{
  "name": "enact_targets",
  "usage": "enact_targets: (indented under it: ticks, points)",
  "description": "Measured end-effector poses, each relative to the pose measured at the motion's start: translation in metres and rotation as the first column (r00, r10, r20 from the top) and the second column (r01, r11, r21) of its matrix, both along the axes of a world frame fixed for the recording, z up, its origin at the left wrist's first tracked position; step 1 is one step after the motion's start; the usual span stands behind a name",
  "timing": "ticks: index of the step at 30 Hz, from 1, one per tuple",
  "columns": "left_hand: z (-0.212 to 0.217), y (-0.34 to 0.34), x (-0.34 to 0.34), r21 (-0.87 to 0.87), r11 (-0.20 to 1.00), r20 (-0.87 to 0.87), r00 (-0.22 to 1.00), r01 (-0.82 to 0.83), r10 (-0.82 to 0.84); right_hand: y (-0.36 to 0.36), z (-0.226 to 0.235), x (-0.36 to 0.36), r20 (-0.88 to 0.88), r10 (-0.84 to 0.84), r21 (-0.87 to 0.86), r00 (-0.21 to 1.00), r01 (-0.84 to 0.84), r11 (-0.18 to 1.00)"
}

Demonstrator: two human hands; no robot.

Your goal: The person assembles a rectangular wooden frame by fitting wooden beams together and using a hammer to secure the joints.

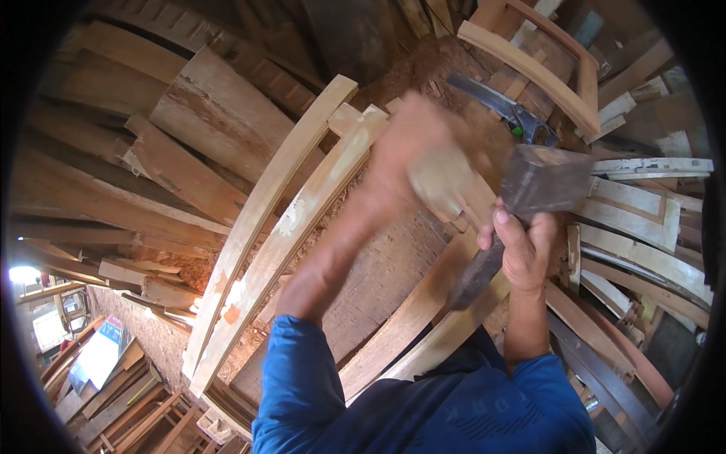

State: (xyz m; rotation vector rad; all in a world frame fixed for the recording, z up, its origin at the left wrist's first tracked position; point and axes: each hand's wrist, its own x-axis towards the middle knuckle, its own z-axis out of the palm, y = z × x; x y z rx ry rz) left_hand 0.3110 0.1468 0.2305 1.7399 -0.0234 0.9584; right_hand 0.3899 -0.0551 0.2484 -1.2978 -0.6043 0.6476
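My right hand [527, 246] is closed around the dark handle of a mallet [548, 180], close below its blocky head. The rest of the handle slants down toward my body. My left hand [412, 132] reaches forward and is smeared by motion, so its fingers cannot be made out. Right beside it is a pale blurred piece of wood [446, 178]; whether the hand grips it or only touches it is unclear. Under my left arm run two long curved wooden rails [283, 219], side by side. Two more wooden rails [416, 310] lead from the blurred piece toward my body.
A handsaw [495, 106] lies beyond the mallet in sawdust, near a wooden frame [529, 64]. Stacked boards [219, 113] crowd the left side. Curved offcuts and slats [643, 250] pile up on the right. A broad worn board [378, 265] lies between the rails.
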Motion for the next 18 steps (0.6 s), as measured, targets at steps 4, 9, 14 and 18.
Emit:
enact_targets:
  ticks: [4,9,14,18]
  points:
    - [-0.003,-0.076,-0.016,0.535,0.843,-0.019,0.998,0.06,-0.059,-0.011,-0.045,0.028,0.388,0.092,-0.232,0.917,0.0,0.973]
    - [-0.009,-0.116,-0.046,0.574,0.815,-0.097,0.995,0.076,-0.024,-0.024,-0.052,0.113,0.061,0.367,-0.724,0.928,-0.212,0.656]
    - [-0.018,-0.121,-0.057,0.614,0.789,-0.207,0.971,0.031,0.123,-0.007,-0.099,0.199,0.085,0.544,-0.878,0.835,-0.196,0.438]
    - [-0.014,-0.124,-0.057,0.614,0.787,-0.283,0.947,0.057,0.153,0.016,-0.157,0.213,0.054,0.696,-0.923,0.716,-0.23,0.309]
